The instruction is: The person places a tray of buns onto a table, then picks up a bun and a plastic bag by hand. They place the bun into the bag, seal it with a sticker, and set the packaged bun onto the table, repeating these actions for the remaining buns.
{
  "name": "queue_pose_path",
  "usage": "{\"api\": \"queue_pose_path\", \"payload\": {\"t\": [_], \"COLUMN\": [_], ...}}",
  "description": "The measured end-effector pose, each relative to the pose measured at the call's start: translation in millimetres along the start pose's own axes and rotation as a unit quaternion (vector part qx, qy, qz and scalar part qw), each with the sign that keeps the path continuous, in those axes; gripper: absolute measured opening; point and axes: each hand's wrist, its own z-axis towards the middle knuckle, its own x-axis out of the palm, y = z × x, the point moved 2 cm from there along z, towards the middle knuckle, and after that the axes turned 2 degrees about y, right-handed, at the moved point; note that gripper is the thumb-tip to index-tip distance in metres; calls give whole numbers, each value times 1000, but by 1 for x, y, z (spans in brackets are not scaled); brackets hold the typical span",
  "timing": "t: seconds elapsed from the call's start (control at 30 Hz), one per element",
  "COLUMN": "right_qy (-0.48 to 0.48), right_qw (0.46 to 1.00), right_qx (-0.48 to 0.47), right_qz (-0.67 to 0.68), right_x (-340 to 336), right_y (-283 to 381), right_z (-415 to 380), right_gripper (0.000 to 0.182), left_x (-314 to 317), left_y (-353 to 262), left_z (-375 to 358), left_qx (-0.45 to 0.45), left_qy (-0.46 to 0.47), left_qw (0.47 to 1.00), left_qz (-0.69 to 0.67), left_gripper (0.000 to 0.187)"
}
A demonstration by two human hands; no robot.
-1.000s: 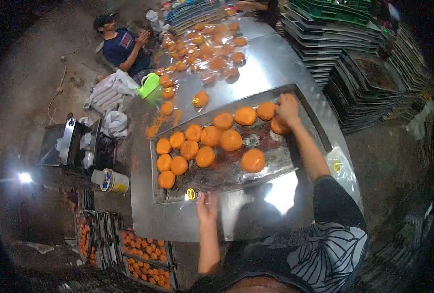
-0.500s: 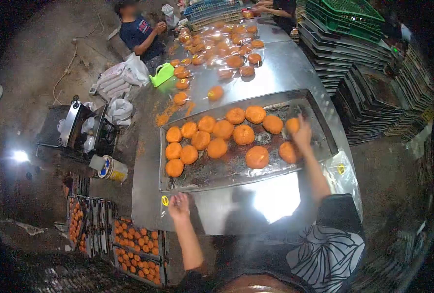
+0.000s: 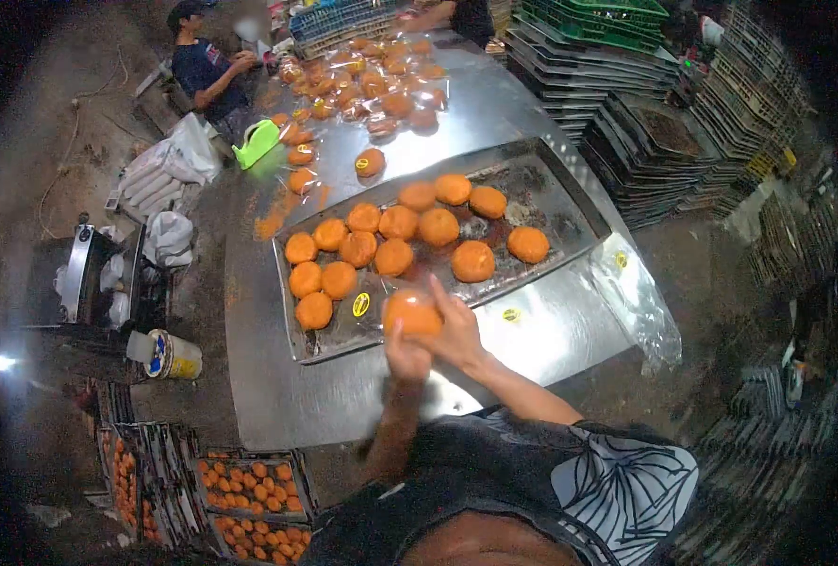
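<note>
At six o'clock of the baking tray (image 3: pixel 570 203), both hands, left hand (image 3: pixel 402 357) and right hand (image 3: pixel 458 332), cup one orange bun (image 3: pixel 412 312), fingers pressed around it, above the steel surface (image 3: pixel 551 330), apparently for bagging.

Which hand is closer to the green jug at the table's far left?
Left. The left hand is on the jug's side; the right hand is farther right.

Dim scene, fisheye vignette, glare on steel table (image 3: pixel 541 330), edges blurred.
</note>
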Motion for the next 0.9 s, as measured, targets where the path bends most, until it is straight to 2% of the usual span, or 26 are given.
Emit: {"api": "queue_pose_path", "payload": {"t": [0.07,0.13,0.17,0.2,0.23,0.27,0.33,0.37,0.4,0.43,0.47,0.5,0.57,0.63,0.67,0.73,0.77,0.8,0.87,0.9], "right_qy": [-23,9,58,59,32,4,154,75,37,8,-80,-127,-196,-26,-12,38,96,88,6,-22], "right_qw": [999,996,965,966,986,994,961,996,999,997,990,990,952,988,994,993,995,992,986,978], "right_qx": [-28,-18,47,47,70,95,223,54,39,35,-23,-26,-233,-145,-78,-108,11,-25,164,206], "right_qz": [-16,87,251,246,145,45,48,-7,-3,-73,-113,-60,-41,48,80,-11,-23,-85,41,-1], "right_x": [12,18,20,24,30,34,27,20,11,-15,-17,-31,-23,-1,11,8,-9,-25,-83,-108], "right_y": [5,15,12,7,-5,-13,-32,-58,-73,-29,-22,26,49,27,2,-60,-86,-128,-149,-152], "right_z": [-7,-21,-30,-34,-37,-41,-22,-3,26,59,89,105,121,87,57,-12,-45,-76,-108,-113], "right_gripper": [95,90,87,87,77,68,33,14,12,14,14,15,27,37,36,37,35,31,26,27], "left_x": [-7,-26,-23,-22,-29,-64,-57,-62,-67,-62,-60,-64,-55,-59,-59,-82,-83,-64,-44,-11], "left_y": [-1,-19,-33,-40,-36,-6,2,0,-2,-9,-14,-12,-12,-5,-4,12,25,32,72,84], "left_z": [-6,-3,-5,-8,-15,-25,-47,-55,-62,-65,-64,-63,-61,-57,-55,-48,-49,-49,-48,-50], "left_qx": [-99,-102,-152,-198,-168,-153,-199,-219,-239,-205,-191,-167,-149,-165,-164,-174,-185,-179,-140,-162], "left_qy": [-21,22,103,183,122,17,-20,-4,12,22,48,65,99,122,139,225,271,299,333,328], "left_qw": [990,990,971,940,963,984,977,962,941,937,922,919,902,876,859,778,775,735,683,690], "left_qz": [-99,-96,-152,-208,-172,-87,81,161,240,282,335,351,393,437,465,560,539,581,634,624], "left_gripper": [52,52,52,52,47,37,35,37,39,39,40,36,35,29,27,20,19,21,24,22]}}
